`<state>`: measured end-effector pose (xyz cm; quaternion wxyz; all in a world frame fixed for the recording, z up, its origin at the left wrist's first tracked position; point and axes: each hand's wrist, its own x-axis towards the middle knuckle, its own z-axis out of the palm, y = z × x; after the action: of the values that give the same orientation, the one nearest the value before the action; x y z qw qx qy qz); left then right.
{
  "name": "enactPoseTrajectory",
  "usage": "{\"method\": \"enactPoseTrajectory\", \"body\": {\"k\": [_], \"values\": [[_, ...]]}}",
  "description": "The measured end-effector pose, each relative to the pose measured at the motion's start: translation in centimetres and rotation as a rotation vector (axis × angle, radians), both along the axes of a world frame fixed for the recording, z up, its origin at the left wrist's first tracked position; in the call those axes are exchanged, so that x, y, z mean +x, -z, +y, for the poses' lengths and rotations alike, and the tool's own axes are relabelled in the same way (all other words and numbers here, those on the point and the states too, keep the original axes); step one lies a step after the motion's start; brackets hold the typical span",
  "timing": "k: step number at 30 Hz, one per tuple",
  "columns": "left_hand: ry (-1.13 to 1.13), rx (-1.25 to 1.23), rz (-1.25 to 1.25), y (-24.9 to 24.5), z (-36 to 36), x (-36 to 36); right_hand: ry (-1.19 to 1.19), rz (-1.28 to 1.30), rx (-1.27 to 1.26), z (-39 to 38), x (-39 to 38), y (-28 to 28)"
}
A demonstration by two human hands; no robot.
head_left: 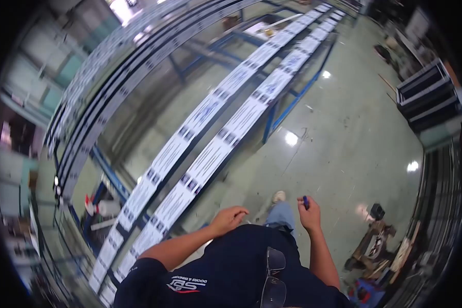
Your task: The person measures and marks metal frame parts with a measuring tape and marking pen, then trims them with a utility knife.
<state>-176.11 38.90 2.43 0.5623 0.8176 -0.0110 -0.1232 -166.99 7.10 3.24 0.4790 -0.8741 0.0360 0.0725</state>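
Note:
My right hand [309, 215] is closed around a short dark blue marker-like object [306, 203], whose end sticks up from the fist. The hand hangs over the floor beside my shoe. My left hand [229, 220] is held in front of my body with its fingers curled together. Whatever it may hold is too small to make out. Nearest to it runs a long profile bar [210, 157] covered in printed white film. A second film-covered bar [190, 129] lies parallel to it, with a narrow gap between. Neither hand touches the bars.
Blue metal stands [272, 123] carry the bars. More long profiles [108, 105] are stacked at the left, with a spray bottle [107, 207] below them. A dark rack [428, 92] stands at the right. Wood scraps and a machine part [373, 244] lie lower right on the greenish floor [344, 149].

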Motion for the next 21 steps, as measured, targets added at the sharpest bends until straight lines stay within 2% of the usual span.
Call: {"method": "enactPoseTrajectory", "body": {"k": [3,5,7,11,12,14,18,21], "values": [[0.130,0.007,0.049,0.8,-3.1,7.4,0.171,0.012,0.045,-6.1,1.9,3.5],[0.149,-0.004,0.047,1.2,-6.2,12.9,0.298,0.112,-0.066,-9.8,4.3,4.5],[0.294,0.095,-0.069,0.4,-9.8,18.6,0.317,0.091,-0.019,-12.4,7.2,5.3],[0.385,0.098,-0.270,-2.8,-18.8,31.2,0.284,0.098,0.065,-17.4,15.7,3.8],[0.406,0.084,-0.329,-3.6,-20.5,34.5,0.242,0.061,0.066,-18.9,18.0,4.9],[0.387,0.100,-0.476,-4.7,-23.0,40.6,0.170,0.095,0.036,-20.8,23.1,3.1],[0.218,0.143,-0.587,-7.8,-23.9,51.2,0.083,0.082,0.006,-23.6,33.6,-0.5],[-0.003,0.199,-0.619,-7.4,-21.4,60.3,0.111,0.045,0.014,-25.9,40.1,1.6]]}}
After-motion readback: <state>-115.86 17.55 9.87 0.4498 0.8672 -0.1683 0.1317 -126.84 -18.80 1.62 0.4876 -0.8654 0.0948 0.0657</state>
